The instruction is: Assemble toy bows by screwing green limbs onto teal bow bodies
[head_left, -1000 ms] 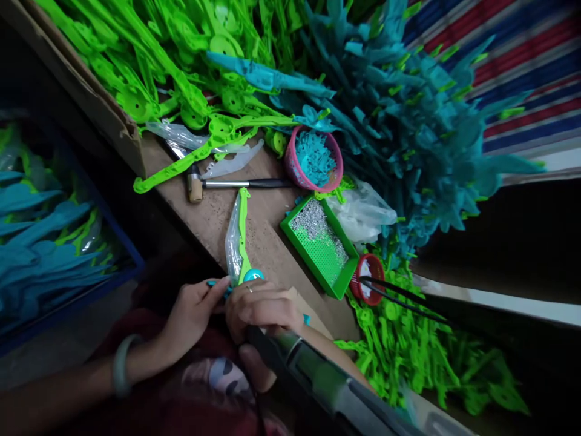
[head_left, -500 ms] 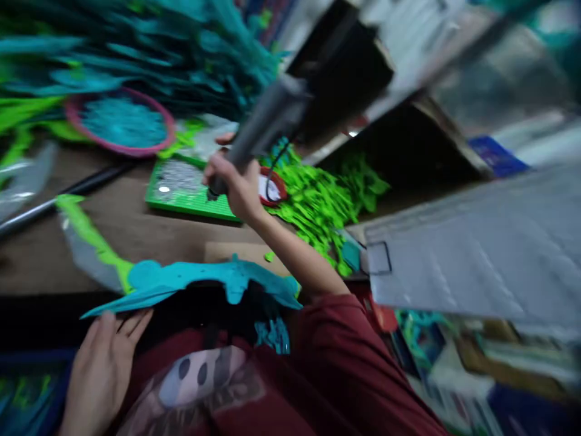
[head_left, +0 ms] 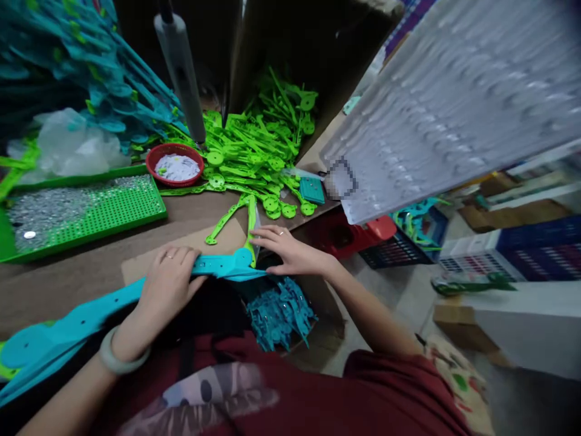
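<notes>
A long turquoise plastic bow-shaped piece (head_left: 104, 301) lies along the table's front edge, against my body. My left hand (head_left: 167, 280) is closed over its middle stretch, fingers on top and thumb on the near side. At its right end a lime-green plastic arm (head_left: 251, 224) with a clear sheet behind it points away from me. My right hand (head_left: 293, 253) reaches to this joint, fingertips at the green arm and thumb by the turquoise tip, with a gap between them. A grey electric screwdriver (head_left: 181, 75) hangs upright beyond, touched by neither hand.
Back left, a green perforated tray (head_left: 131, 209) holds small metal screws. Beside it stands a red basket (head_left: 152, 172) of whitish bits. A heap of lime-green parts (head_left: 254, 151) lies behind. Below the table edge are small turquoise pieces (head_left: 281, 312). A grey padded sheet (head_left: 431, 115) juts in from the right.
My right hand has let go of the screwdriver and come down to the piece's right end. My left hand has moved onto the turquoise piece, which now lies farther left. The view has swung right.
</notes>
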{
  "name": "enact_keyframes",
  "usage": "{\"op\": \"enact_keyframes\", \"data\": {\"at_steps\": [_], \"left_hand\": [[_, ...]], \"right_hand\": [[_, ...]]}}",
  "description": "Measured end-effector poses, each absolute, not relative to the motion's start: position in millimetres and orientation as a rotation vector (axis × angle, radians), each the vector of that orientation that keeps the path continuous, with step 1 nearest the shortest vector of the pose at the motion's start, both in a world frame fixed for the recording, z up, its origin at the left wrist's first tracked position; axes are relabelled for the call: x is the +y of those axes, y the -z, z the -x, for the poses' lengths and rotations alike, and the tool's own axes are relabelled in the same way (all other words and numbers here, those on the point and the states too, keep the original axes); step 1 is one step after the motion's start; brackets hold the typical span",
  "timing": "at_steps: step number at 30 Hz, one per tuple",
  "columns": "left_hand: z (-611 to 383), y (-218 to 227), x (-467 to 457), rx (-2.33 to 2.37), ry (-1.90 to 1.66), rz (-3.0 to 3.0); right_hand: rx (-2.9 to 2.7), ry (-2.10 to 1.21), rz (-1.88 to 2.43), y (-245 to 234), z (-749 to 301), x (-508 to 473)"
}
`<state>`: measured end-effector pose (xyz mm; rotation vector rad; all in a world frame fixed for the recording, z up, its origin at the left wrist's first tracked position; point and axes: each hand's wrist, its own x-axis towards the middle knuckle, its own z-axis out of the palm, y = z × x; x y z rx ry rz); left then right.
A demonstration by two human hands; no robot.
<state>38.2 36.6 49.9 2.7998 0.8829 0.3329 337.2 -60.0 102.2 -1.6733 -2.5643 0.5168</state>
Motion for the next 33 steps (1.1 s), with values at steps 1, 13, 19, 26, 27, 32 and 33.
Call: {"op": "enact_keyframes", "data": {"at_steps": [1, 13, 19, 26, 27, 32, 33], "left_hand": [[-40, -49, 42, 0.862, -0.295, -2.779], [-9, -48, 37, 1.218, -0.495, -2.575], [0, -46, 38, 1.161, -0.592, -2.507], [6, -38, 35, 1.206, -0.586, -2.473], [7, -39, 33, 1.211, -0.592, -2.468], [6, -42, 28, 1.313, -0.583, -2.431], [6, -42, 28, 1.324, -0.588, -2.427]], "right_hand": [[-2.567, -0.461, 1.679, -96, -340, -62], [-2.722, 0.151, 1.276, -47, -347, -21], [-2.728, 0.242, 1.185, -41, -347, -16], [-2.812, 0.335, 1.196, -43, -344, -16], [-2.816, 0.334, 1.211, -43, -343, -16], [-2.801, 0.354, 1.16, -38, -343, -16], [-2.809, 0.354, 1.141, -37, -343, -15]]}}
